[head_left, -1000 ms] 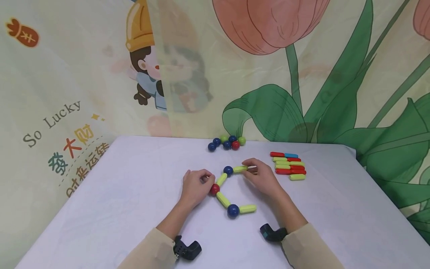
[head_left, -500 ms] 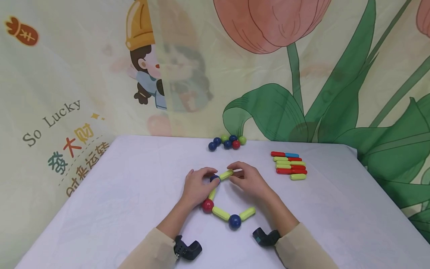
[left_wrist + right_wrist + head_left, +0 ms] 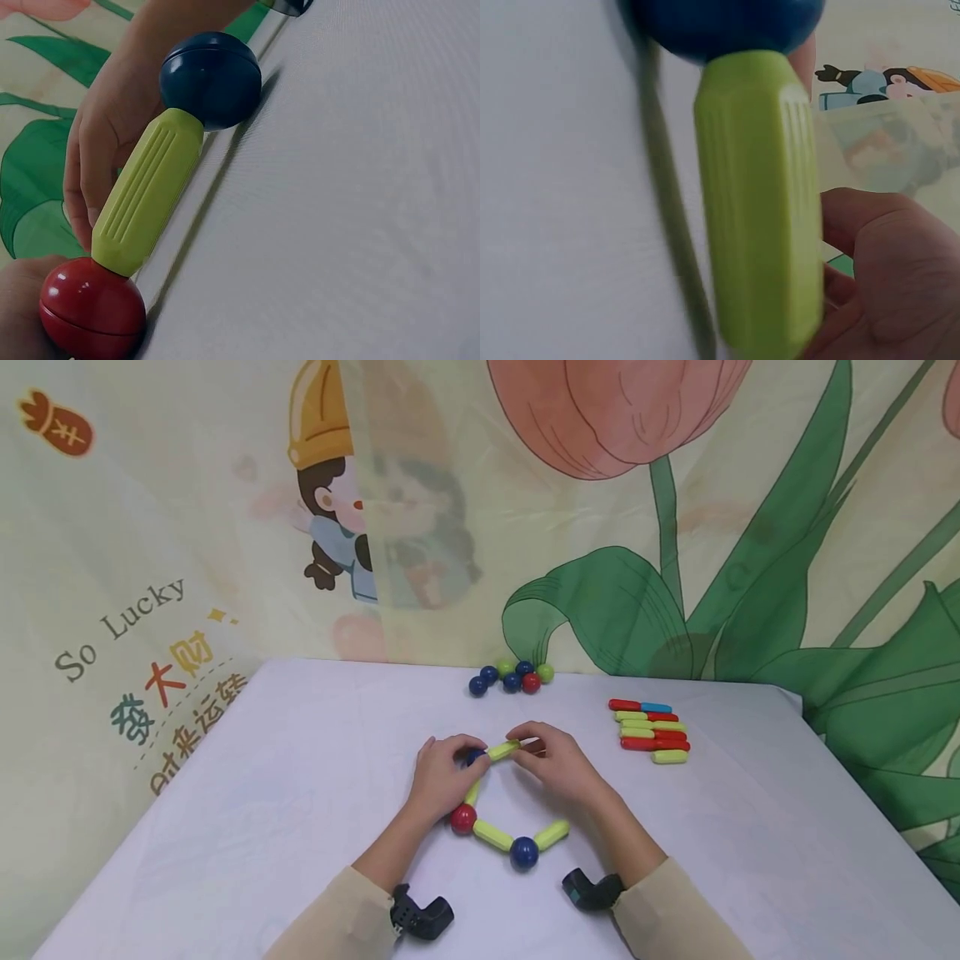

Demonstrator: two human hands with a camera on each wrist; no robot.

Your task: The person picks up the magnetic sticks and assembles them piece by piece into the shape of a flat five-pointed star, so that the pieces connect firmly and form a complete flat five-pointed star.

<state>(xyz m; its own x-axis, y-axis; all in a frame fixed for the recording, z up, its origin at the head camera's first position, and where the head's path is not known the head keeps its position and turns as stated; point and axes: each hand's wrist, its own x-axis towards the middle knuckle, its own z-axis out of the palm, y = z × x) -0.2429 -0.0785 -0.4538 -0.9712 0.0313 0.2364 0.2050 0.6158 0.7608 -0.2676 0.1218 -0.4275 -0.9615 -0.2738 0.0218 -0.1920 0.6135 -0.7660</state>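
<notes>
In the head view a bent chain of balls and yellow-green ribbed rods lies on the table. My left hand [image 3: 442, 779] grips the upper dark blue ball [image 3: 475, 757], partly covering it. My right hand [image 3: 558, 762] pinches the free end of the rod [image 3: 501, 751] joined to that ball. Below my left hand is a red ball [image 3: 463, 818], linked by another rod [image 3: 148, 193] to a lower dark blue ball [image 3: 524, 853]. From this lower ball a rod [image 3: 757, 202] points toward my right wrist, its far end free.
Several loose blue, green and red balls [image 3: 512, 682] sit in a cluster at the table's back edge. Rows of red, yellow-green and blue rods [image 3: 654, 735] lie at the right. Behind the white table [image 3: 262, 793] hangs a printed backdrop [image 3: 420, 635].
My left hand has gone from the red ball to the upper blue ball. The upper rod and right hand have shifted left, and the lower part of the chain has turned; little differs since half a second ago.
</notes>
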